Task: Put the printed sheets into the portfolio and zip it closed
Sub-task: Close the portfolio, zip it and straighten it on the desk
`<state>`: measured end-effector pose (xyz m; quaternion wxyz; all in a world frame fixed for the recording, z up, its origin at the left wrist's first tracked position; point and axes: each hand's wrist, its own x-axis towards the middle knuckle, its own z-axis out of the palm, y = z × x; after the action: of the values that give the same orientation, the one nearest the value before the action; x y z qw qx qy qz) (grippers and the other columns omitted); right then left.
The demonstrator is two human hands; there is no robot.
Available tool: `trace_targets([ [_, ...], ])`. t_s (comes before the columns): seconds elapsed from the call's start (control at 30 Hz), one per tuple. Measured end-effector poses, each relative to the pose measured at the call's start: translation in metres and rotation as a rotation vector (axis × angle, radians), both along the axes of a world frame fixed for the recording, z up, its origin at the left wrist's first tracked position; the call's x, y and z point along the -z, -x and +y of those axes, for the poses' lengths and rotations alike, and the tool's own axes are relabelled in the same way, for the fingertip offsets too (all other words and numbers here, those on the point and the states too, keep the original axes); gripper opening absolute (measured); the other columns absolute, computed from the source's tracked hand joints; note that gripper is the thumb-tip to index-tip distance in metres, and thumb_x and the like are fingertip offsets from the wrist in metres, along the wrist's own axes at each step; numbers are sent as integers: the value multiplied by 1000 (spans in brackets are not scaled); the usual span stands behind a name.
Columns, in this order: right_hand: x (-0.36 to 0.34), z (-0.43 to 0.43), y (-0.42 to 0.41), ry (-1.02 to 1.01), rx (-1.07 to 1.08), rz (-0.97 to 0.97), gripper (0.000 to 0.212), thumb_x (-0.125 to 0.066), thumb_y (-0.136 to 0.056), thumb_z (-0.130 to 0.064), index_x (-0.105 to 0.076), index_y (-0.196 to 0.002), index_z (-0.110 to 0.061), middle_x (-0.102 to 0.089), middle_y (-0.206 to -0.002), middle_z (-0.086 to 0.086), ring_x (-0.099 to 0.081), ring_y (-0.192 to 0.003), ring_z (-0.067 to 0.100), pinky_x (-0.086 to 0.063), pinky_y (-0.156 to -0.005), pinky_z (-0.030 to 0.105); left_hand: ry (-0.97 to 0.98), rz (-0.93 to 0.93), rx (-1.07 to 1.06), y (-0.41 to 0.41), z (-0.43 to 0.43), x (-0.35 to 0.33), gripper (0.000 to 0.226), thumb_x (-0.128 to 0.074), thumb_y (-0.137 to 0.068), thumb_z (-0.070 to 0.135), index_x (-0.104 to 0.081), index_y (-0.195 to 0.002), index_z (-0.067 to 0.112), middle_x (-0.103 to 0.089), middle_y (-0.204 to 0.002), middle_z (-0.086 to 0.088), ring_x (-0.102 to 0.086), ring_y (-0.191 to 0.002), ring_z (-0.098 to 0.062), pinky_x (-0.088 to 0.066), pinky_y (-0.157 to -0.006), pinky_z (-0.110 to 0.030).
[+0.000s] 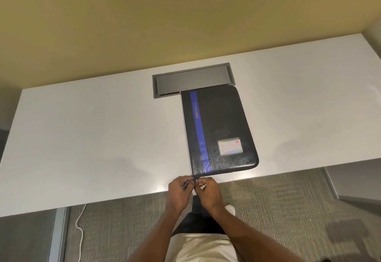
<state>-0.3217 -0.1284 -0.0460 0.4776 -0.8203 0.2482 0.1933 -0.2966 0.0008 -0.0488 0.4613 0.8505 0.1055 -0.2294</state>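
Observation:
A black portfolio [222, 125] with a blue stripe and a small card on its cover lies closed on the white desk [92, 138]. Its near-left corner sits by the desk's front edge. Both hands meet at that corner. My left hand [179, 191] pinches the zipper tab end of the portfolio. My right hand [208, 190] pinches the small metal zipper pull [196, 181] beside it. No printed sheets are in sight.
A grey cable hatch [191, 81] is set into the desk just behind the portfolio. A white cable [79, 222] hangs down to the carpet at the lower left. A yellow wall stands behind the desk.

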Motion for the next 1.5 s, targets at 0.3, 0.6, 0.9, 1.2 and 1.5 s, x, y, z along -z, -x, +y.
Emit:
trace_targets([
  [0.3,-5,-12,-3,466,-296,-29,26,-52,-100,-38,-72,-94,-22,-73,-101,0,-71,-92,23,-52,-78,34,-272,-38,155,-3,-9,-11,8,-76,-91,26,-77,-85,21,-76,-78,5,-69,-75,-15,-55,-73,-34],
  [0.6,-2,-49,5,667,-201,-10,23,-49,-102,-25,-70,-105,-19,-71,-109,-1,-74,-87,22,-58,-74,35,-624,-177,352,-12,-3,-15,11,-63,-97,35,-74,-94,34,-74,-90,13,-63,-93,-15,-39,-84,-31],
  [0.9,2,-122,22,634,89,25,24,-53,-102,-31,-71,-95,-17,-65,-94,-3,-67,-77,20,-53,-68,34,-546,-410,473,-12,-24,-8,63,-75,-87,30,-55,-146,21,-54,-152,1,-48,-143,-28,-40,-119,-44],
  [1.2,6,-120,20,546,157,4,18,-59,-99,-26,-69,-85,-21,-57,-81,-10,-59,-67,13,-52,-62,34,-649,-341,877,-72,-125,15,136,-69,-75,76,16,-163,18,24,-171,-14,28,-157,-32,2,-128,-61],
  [1.5,10,-147,32,548,129,-31,15,-59,-101,-31,-73,-98,-25,-61,-91,-14,-57,-67,6,-44,-60,23,-678,-351,1042,-83,-114,26,123,-44,-80,86,15,-163,17,17,-173,-11,24,-158,-33,-4,-124,-71],
])
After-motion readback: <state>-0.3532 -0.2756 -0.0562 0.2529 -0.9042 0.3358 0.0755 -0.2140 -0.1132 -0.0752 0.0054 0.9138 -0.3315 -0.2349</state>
